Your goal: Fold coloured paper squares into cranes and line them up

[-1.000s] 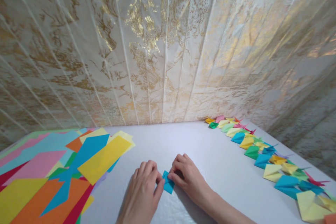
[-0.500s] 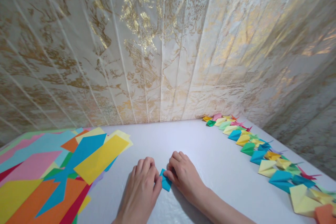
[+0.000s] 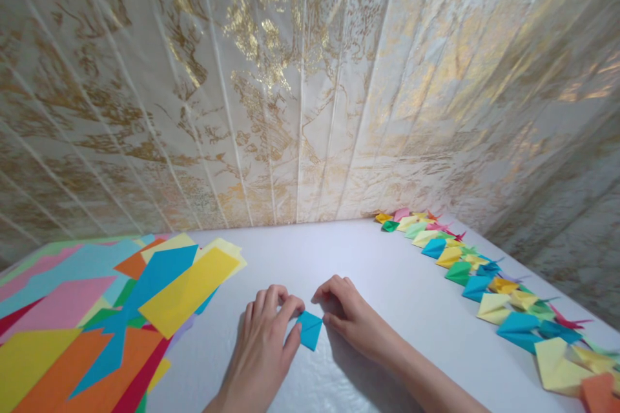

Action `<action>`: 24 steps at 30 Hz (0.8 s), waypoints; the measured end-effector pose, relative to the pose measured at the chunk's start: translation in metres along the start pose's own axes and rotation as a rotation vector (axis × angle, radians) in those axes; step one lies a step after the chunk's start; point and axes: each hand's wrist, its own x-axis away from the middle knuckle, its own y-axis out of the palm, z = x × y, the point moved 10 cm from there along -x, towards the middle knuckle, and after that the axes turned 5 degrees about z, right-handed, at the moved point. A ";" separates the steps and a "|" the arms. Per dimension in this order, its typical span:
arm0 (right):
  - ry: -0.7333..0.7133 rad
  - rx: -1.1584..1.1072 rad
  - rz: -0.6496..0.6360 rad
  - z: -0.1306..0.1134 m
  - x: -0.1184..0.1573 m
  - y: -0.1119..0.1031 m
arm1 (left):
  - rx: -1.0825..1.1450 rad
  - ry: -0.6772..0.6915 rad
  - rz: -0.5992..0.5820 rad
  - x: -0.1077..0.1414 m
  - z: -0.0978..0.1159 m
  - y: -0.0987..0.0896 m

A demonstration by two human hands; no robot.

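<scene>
The person's left hand (image 3: pixel 264 332) is at the left edge of a small, folded, bright blue paper piece (image 3: pixel 310 330), thumb and index fingertip close to its border; I can't tell from here whether they pinch it. The right hand (image 3: pixel 356 316) is open at the opposite side, its thumb and index finger parted, the thumb tip right by the piece's right corner. The blue piece lies between the two hands on the smooth white tabletop (image 3: pixel 295 264), near the front, with a crease line showing across its upper part.

Off to the left of the hands spreads a broad, overlapping pile of flat coloured paper sheets. A rectangular golden-yellow sheet (image 3: pixel 191 293) lies on top at its right side, partly over a long blue sheet (image 3: pixel 167 271). Further left I see a pink sheet (image 3: pixel 68 303), a yellow-green sheet (image 3: pixel 33 361) and orange sheets (image 3: pixel 72 377), with red, green and pale blue ones showing among them.

Along the right side of the table runs a slanting band of folded paper shapes, many with pointed ends: a green folded shape (image 3: pixel 458 273), a wide blue folded shape (image 3: pixel 518 330), a pale yellow folded shape (image 3: pixel 557 364) and, nearest me, an orange folded shape (image 3: pixel 600 393). Behind the table hangs a whitish, gold-patterned sheet of covering (image 3: pixel 300 90) with long pleats.
</scene>
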 end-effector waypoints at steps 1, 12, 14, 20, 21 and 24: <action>0.015 0.000 0.007 -0.001 0.000 0.001 | 0.012 -0.002 0.000 0.000 0.000 0.000; 0.050 0.101 -0.038 -0.004 -0.003 0.011 | 0.031 0.018 -0.059 -0.001 -0.007 0.006; 0.049 0.073 -0.041 0.000 -0.003 0.008 | 0.026 0.050 -0.049 -0.001 -0.006 0.004; 0.050 -0.015 -0.058 -0.002 0.002 0.003 | 0.074 0.161 -0.040 -0.001 0.002 0.000; 0.050 0.000 -0.063 -0.004 0.003 0.004 | 0.102 0.166 -0.046 -0.001 0.002 -0.001; 0.035 0.085 -0.046 -0.010 0.005 0.008 | 0.186 0.176 -0.071 -0.001 0.006 -0.002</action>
